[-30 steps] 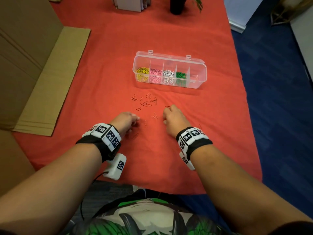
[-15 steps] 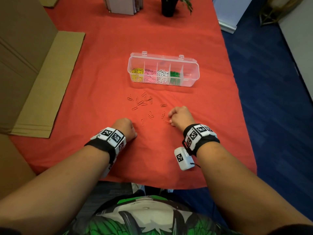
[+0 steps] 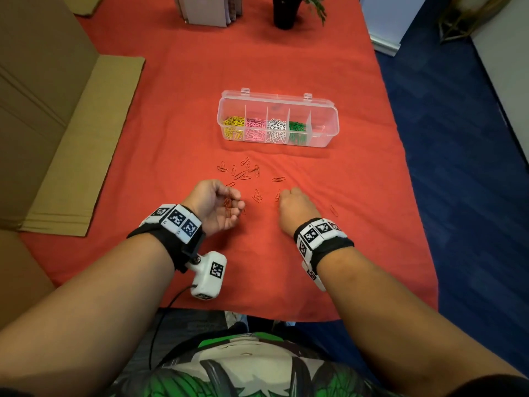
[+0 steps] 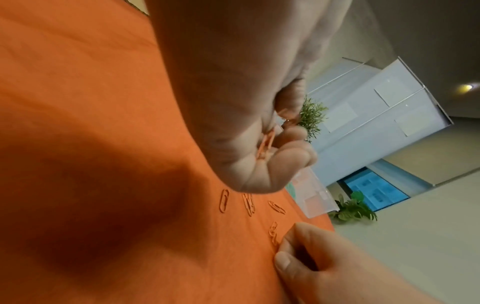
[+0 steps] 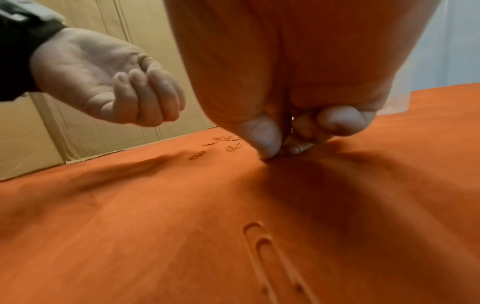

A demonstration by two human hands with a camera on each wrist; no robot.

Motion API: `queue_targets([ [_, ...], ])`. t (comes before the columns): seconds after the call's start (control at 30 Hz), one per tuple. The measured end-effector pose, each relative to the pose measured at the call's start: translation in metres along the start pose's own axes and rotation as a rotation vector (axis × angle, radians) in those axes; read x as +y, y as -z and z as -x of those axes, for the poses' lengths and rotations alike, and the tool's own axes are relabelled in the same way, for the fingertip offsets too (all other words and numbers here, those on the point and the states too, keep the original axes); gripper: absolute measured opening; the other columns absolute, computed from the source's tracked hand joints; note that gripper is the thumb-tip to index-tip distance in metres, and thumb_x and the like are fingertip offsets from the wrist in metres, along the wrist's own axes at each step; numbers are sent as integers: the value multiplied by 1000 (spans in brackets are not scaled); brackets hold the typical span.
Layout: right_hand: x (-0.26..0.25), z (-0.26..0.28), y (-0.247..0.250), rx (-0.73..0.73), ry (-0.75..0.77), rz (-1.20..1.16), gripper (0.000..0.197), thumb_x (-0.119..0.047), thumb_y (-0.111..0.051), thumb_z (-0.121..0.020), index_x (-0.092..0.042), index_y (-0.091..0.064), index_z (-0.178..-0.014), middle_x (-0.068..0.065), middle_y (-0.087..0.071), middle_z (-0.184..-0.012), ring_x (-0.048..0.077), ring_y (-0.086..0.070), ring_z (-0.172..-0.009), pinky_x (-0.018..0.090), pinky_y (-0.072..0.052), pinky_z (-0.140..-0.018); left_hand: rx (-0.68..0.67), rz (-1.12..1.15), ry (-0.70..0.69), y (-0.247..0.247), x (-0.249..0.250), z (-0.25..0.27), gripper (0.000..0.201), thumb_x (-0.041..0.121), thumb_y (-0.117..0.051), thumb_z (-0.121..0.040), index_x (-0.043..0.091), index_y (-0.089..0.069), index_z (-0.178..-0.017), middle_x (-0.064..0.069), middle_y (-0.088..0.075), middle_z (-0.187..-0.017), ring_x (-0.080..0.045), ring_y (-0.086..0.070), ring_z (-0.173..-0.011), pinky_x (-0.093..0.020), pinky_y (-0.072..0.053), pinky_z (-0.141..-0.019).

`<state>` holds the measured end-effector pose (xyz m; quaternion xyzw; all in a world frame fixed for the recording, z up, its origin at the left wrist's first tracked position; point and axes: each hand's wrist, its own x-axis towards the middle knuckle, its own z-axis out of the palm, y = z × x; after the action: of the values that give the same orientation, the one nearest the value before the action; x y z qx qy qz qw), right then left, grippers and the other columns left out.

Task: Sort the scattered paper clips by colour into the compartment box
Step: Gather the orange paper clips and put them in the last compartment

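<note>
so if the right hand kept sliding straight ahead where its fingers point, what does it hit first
Probably the loose orange paper clip just ahead of the right hand. Beyond that lies the clear box. Depth is hard to judge, so the line may miss the clip.

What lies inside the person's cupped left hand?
A few orange paper clips lie in the palm of the left hand, fingers curled round them. The fingers hide part of the palm, so their exact number cannot be told.
</note>
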<state>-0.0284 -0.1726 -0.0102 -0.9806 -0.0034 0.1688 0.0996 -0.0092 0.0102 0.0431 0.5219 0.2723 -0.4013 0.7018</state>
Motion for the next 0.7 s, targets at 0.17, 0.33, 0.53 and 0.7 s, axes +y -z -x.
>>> queue_targets([
  [0.17,6,-14,18,-55,-137,-366,14,-4,-41,-86,-13,-51,-90,12,-60,-96,25,-55,-88,30,-43,-77,210,-230,-80,-11,-6,-15,28,3,-31,-82,13,-53,-68,2,-44,-55,-10,-37,-48,-12,-34,-39],
  [0.33,3,-21,37,-174,-396,-1136,26,-6,-34,-92,-15,-43,-69,2,-39,-60,12,-46,-42,18,-36,-38,333,-531,-144,-16,-9,-28,18,20,-45,-80,16,-52,-64,-2,-46,-62,-22,-45,-56,-20,-36,-48],
  [0.53,1,-23,37,-168,-265,-384,33,-27,-45,-91,-4,-58,-111,18,-61,-115,32,-59,-106,32,-47,-87,589,-1261,-365,-10,-20,-35,27,42,-68,-75,15,-61,-72,-9,-69,-82,-28,-64,-85,-29,-45,-70],
  [0.7,-12,-20,18,-58,-180,-99,44,-27,-47,-89,-4,-42,-127,16,-47,-132,34,-52,-119,39,-44,-95,528,-1320,-440,-10,-23,-41,15,26,-64,-80,11,-67,-76,-11,-71,-91,-29,-63,-92,-32,-49,-79],
])
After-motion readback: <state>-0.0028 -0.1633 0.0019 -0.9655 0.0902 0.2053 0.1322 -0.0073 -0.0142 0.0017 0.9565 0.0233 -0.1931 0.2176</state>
